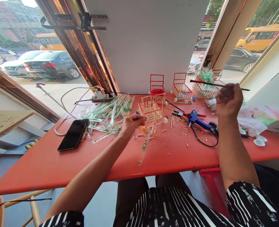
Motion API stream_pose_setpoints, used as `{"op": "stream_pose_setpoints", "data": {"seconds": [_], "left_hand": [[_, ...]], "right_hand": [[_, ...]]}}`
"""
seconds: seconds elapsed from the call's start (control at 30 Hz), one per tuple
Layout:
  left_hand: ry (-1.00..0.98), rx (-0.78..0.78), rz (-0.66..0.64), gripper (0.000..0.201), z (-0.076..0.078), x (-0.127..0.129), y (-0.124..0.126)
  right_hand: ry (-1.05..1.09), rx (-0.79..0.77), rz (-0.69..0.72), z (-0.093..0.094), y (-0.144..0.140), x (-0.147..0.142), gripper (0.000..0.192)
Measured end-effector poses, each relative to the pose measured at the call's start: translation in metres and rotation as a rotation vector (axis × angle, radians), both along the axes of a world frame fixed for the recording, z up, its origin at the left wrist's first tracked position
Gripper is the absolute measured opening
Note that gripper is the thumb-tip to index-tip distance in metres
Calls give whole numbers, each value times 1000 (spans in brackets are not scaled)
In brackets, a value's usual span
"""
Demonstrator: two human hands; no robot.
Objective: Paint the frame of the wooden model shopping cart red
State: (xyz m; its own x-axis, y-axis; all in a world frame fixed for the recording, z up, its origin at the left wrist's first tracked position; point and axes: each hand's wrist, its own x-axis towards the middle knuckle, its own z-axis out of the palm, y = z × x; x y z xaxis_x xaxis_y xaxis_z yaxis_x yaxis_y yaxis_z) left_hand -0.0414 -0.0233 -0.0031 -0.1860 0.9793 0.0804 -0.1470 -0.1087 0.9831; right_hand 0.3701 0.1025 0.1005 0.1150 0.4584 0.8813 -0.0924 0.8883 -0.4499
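My left hand [133, 122] rests on the red table [59, 167] with fingers pinched at the corner of a small cart made of wooden sticks with red trim [151, 110]. My right hand [228, 100] is raised above the table's right side and grips a long thin dark stick [218, 84] held level. A blue glue gun [197, 120] lies on the table between the two hands, its black cord looping toward me.
A black phone [73, 134] lies at the left. A heap of wrapped chopsticks [108, 112] and a power strip [101, 96] sit behind it. Three more red-framed carts [180, 85] stand at the back. Pliers [180, 113], wood scraps and plastic bags [255, 118] crowd the right.
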Motion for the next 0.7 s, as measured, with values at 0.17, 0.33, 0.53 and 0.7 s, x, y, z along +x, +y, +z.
{"op": "stream_pose_setpoints", "data": {"seconds": [0.17,0.33,0.53,0.7], "left_hand": [[12,27,27,53,-5,7,-2],[24,14,7,50,-3,7,-1],[107,46,46,45,-3,7,0],[153,53,62,46,-5,5,0]], "right_hand": [[187,50,-91,-1,-41,-51,45],[-221,104,-153,-15,-106,-109,25],[-490,512,-244,-14,-124,-120,14],[-621,685,-257,-13,-130,-126,20]]}}
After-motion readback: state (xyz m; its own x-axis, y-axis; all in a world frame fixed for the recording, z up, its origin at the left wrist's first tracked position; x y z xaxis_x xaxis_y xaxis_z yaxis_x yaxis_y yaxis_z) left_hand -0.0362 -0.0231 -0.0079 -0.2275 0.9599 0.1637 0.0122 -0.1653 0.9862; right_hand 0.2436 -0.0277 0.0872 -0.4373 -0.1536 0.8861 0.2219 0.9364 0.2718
